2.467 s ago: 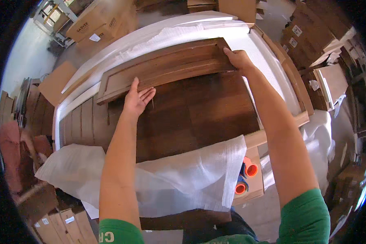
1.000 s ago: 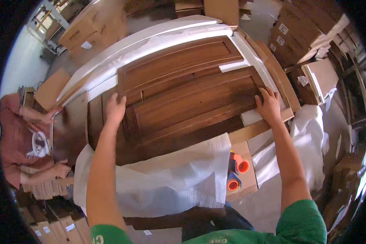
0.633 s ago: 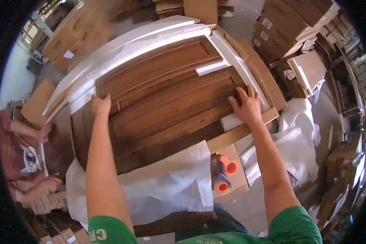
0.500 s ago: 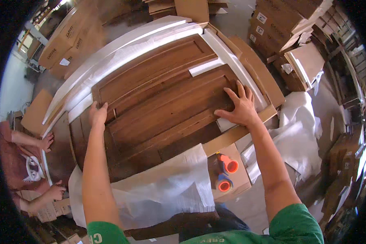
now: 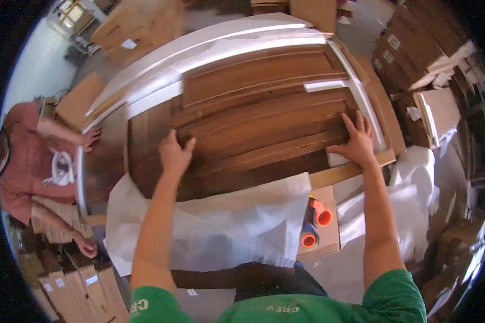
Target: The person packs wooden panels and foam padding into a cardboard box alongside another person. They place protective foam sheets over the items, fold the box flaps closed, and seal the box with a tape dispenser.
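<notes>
Far to the left of the near panel [image 5: 275,125], a co-worker [image 5: 35,153] in a reddish shirt stands. One of this person's hands [image 5: 90,139] is at the white edge of the packing, and the other hand [image 5: 86,246] hangs lower. Between the co-worker and the near panel, a white foam strip [image 5: 155,99] lies by the dark wood.

At the left end of the near panel is the left hand [image 5: 176,153], a little blurred. Its thumb stands apart from the fingers; whether it presses on the wood, I cannot tell.

The near panel itself, brown and framed, lies flat inside the open packing. Beyond it is the far panel [image 5: 261,74], of similar form. On the near side of it, a white foam sheet [image 5: 210,229] hangs down. To the right of this sheet, below the near panel, are two tape dispensers [image 5: 322,215] with orange rims.

At the right end of the near panel, the right hand [image 5: 358,141] has its fingers widely spread over the wood. Just to the right of the panel runs a cardboard flap [image 5: 383,110].
</notes>
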The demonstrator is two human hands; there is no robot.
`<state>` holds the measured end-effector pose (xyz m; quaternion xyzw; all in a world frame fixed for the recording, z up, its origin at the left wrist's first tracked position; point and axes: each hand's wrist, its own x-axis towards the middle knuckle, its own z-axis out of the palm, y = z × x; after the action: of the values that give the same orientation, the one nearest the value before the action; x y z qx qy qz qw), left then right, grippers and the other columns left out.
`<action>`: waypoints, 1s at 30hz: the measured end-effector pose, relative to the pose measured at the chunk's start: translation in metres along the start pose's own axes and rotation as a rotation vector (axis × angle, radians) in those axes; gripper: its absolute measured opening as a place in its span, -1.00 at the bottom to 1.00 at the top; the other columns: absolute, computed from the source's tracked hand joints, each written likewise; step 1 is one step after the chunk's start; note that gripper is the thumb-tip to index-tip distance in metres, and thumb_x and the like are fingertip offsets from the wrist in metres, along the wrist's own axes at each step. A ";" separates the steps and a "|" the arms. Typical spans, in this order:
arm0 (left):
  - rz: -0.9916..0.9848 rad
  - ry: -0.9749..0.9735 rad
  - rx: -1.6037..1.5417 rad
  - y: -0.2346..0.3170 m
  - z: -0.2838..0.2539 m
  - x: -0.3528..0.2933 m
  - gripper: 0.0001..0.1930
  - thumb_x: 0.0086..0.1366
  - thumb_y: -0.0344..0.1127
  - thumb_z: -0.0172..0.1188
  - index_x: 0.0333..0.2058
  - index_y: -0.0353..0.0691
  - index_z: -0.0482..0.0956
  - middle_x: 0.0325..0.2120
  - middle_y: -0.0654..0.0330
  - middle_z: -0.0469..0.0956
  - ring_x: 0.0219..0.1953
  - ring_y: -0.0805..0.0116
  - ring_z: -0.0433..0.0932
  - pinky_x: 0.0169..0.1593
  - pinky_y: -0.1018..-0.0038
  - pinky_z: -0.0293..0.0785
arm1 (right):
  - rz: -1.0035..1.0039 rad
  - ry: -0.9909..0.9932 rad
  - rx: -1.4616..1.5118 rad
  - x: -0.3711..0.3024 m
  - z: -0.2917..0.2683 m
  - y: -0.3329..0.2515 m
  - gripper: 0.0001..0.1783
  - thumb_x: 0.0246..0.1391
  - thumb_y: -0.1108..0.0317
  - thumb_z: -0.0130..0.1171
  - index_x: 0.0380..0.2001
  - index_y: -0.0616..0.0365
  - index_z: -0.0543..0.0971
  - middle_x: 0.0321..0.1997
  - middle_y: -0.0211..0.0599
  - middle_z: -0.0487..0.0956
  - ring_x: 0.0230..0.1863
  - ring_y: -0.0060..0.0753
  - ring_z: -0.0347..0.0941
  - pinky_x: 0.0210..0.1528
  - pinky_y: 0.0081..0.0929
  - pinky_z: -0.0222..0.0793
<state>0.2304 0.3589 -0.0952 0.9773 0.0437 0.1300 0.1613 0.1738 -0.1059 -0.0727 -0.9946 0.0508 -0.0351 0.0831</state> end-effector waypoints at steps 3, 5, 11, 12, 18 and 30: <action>-0.015 -0.163 -0.035 0.009 -0.013 -0.029 -0.48 0.00 -0.05 0.18 -0.16 -0.33 0.41 -0.31 -0.14 0.44 -0.15 -0.05 0.36 -0.07 0.19 0.28 | 0.104 0.001 -0.035 0.004 0.002 0.000 0.10 -0.55 -0.18 0.35 0.16 -0.07 0.17 0.27 0.02 -0.05 0.25 0.13 -0.16 0.23 -0.11 -0.12; -0.072 -0.126 -0.089 0.021 -0.008 -0.040 -0.45 0.01 -0.10 0.18 -0.08 -0.35 0.34 -0.24 -0.15 0.39 -0.13 -0.06 0.34 -0.05 0.21 0.27 | 0.083 0.007 -0.074 0.006 0.009 0.005 0.12 -0.57 -0.23 0.33 0.16 -0.07 0.17 0.27 0.01 -0.06 0.26 0.13 -0.17 0.23 -0.12 -0.11; -0.097 -0.204 -0.115 0.023 -0.012 -0.057 -0.39 0.01 -0.17 0.18 -0.01 -0.40 0.25 -0.12 -0.14 0.29 -0.04 -0.03 0.28 0.01 0.25 0.25 | 0.100 -0.225 -0.203 0.003 -0.025 -0.015 0.08 -0.48 -0.40 0.15 0.10 0.09 0.23 0.21 0.08 0.07 0.19 0.10 0.03 0.19 -0.12 -0.03; -0.103 -0.197 -0.125 0.025 -0.017 -0.061 -0.39 0.01 -0.17 0.18 -0.01 -0.40 0.25 -0.12 -0.14 0.29 -0.04 -0.03 0.28 0.01 0.25 0.25 | 0.090 -0.298 -0.271 0.002 -0.034 -0.018 0.03 -0.40 -0.45 0.06 0.04 0.15 0.32 0.16 0.13 0.18 0.15 0.10 0.13 0.16 -0.11 0.02; -0.113 -0.401 -0.120 0.025 -0.045 -0.083 -0.45 0.03 -0.17 0.17 -0.04 -0.34 0.30 -0.16 -0.09 0.36 -0.05 0.00 0.30 0.00 0.23 0.25 | 0.069 -0.309 -0.324 -0.005 -0.044 -0.012 -0.20 0.00 -0.29 -0.28 -0.34 0.36 0.53 -0.20 0.18 0.46 -0.02 0.20 0.27 0.04 -0.12 0.17; -0.137 0.114 -0.335 0.011 -0.129 -0.352 -0.86 0.03 -0.32 0.16 -0.40 -0.20 0.53 -0.43 0.13 0.51 -0.34 0.14 0.46 -0.22 0.29 0.31 | 0.014 0.023 -0.080 -0.049 -0.002 -0.021 -0.51 0.13 0.02 -0.33 -0.15 0.09 0.48 0.00 -0.20 0.40 0.09 -0.07 0.20 0.17 -0.24 -0.01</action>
<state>-0.1431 0.3428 -0.0578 0.9226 0.0969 0.1794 0.3274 0.1269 -0.0808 -0.0700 -0.9963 0.0599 -0.0440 0.0428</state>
